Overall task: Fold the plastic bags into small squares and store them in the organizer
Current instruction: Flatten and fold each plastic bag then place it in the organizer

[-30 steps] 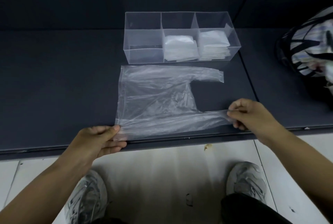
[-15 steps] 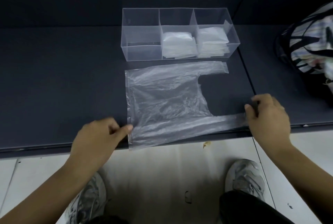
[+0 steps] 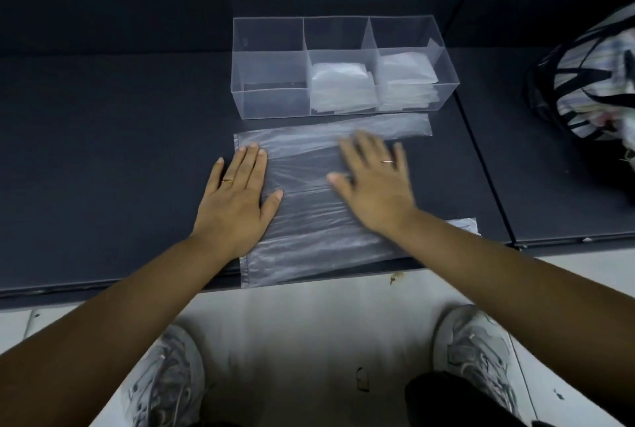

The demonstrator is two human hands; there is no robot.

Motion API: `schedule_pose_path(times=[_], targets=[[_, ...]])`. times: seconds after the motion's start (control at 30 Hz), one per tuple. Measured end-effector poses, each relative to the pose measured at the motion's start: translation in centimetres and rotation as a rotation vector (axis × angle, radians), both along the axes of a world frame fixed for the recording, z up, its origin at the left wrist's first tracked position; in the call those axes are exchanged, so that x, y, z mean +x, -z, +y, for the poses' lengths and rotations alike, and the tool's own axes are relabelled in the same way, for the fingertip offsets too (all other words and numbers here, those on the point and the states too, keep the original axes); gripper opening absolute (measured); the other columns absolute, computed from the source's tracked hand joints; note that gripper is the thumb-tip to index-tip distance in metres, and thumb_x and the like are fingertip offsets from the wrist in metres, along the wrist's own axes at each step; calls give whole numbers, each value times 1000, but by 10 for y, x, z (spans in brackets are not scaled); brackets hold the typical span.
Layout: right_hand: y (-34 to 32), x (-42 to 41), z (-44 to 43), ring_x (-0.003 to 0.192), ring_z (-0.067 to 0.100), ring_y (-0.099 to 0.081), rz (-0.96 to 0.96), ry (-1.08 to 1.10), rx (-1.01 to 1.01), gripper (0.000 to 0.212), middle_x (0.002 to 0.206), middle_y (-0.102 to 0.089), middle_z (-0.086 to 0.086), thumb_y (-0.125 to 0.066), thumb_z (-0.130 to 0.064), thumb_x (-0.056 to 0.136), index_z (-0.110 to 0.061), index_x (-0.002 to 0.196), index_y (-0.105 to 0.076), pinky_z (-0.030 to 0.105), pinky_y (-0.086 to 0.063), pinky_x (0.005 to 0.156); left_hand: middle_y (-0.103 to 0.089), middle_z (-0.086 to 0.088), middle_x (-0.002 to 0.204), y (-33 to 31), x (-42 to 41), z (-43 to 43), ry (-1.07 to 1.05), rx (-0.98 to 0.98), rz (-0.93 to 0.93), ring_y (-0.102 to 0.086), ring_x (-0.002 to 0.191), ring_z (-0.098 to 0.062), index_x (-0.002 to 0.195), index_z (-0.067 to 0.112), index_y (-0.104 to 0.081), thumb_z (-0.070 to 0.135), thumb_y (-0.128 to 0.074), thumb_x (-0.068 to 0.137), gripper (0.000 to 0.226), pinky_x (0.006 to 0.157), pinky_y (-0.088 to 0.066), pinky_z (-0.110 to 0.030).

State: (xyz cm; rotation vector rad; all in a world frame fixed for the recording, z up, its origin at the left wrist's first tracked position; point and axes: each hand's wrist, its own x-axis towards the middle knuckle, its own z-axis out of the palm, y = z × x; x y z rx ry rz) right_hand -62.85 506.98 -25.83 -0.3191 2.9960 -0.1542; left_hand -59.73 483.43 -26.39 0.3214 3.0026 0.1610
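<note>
- My left fingers (image 3: 252, 158) lie straight and close together, tips on the left margin of the plastic bag (image 3: 309, 220); nothing is gripped.
- My right fingers (image 3: 364, 148) are spread and straight, somewhat blurred, flat on the bag's far middle.
- Left hand (image 3: 237, 199): palm down across the bag's left edge, thumb on the film, a ring (image 3: 227, 181) on one finger.
- Right hand (image 3: 374, 186): palm down on the film, wearing a thin ring (image 3: 387, 162).
- The bag lies flat on the dark table (image 3: 103, 151), its near edge overhanging the front; one handle strip (image 3: 395, 126) runs rightward just before the organizer (image 3: 271, 83).
- Organizer: clear, three compartments; folded bags (image 3: 340, 86) fill the middle, a second stack (image 3: 405, 83) the right.
- A striped bag (image 3: 591, 83) sits at far right.
</note>
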Motion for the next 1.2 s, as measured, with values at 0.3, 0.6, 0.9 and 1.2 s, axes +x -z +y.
schedule_pose_path(times=[0.3,0.6,0.9,1.2], targets=[[-23,50,60,143,35,-22,252,108,-182,62,155,-25,19,-41,-42,97,-4,145,-35,49,-13,118,-22,-10,157,-25,43,-6,283,216,176,-16,146,-22,148,5,-28,61,-22,97,76,119,-8,-43],[-20,115,-31,112,27,-60,116,-417,-224,52,124,-62,6,-79,-34,74,-12,118,-65,39,-45,97,-64,-8,123,-25,111,-20,428,251,292,-61,115,-22,114,7,-69,8,-50,89,32,103,-40,-36],[-41,109,39,78,26,-64,129,-219,-378,21,88,-68,3,-55,-16,87,-8,90,-74,33,-42,75,-72,20,87,-80,99,-39,-66,741,-41,-63,89,7,78,31,-76,36,-69,81,10,87,-41,-5],[-97,63,105,80,6,-66,-404,-19,-740,27,86,-70,-1,-54,-36,88,-22,85,-76,11,-45,79,-75,10,83,-101,44,-69,-389,991,-361,-65,77,8,82,35,-77,42,-65,72,17,75,-44,-12]])
